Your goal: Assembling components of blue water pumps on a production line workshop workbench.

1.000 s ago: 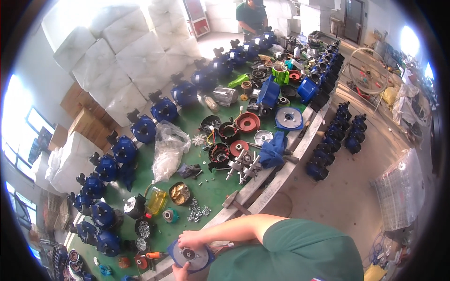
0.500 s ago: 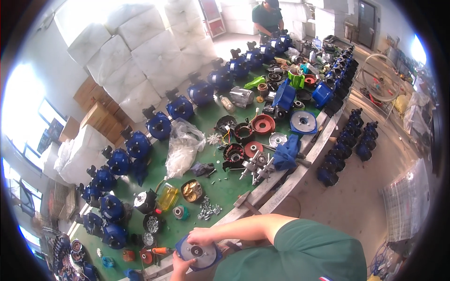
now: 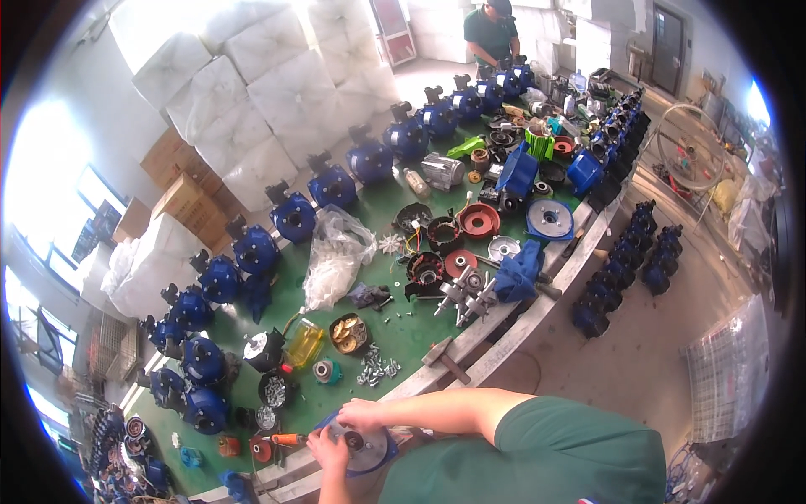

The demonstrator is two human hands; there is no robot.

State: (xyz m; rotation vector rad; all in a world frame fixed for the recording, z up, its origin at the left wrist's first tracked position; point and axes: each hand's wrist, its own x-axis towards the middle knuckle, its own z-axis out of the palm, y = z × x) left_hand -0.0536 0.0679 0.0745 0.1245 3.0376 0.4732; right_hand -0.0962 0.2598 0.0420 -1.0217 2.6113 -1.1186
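A blue square motor body with a round silver end face [image 3: 371, 454] lies at the bench's near edge, right in front of me. My left hand [image 3: 330, 450] is over the left side of this face, fingers bent together close to its hub. Beside it, my right hand [image 3: 361, 414] rests at the upper rim with its fingers curled. Whatever lies between the fingers of either hand is hidden. An orange-handled tool [image 3: 288, 439] is just left of my left hand. Loose bolts [image 3: 377, 367] are heaped beyond my right hand.
Blue motors [image 3: 292, 213] line the far side of the green bench [image 3: 353, 391]. A bottle of yellow liquid [image 3: 304, 345], a bowl of brass-coloured parts [image 3: 348, 333], a hammer [image 3: 447, 361] and a gear puller [image 3: 467, 294] lie around. Another person [image 3: 491, 35] stands at the far end.
My left hand has moved from the left edge of the motor face up over it, closer to my right hand. My right hand stays at the upper rim. The whole view has shifted slightly.
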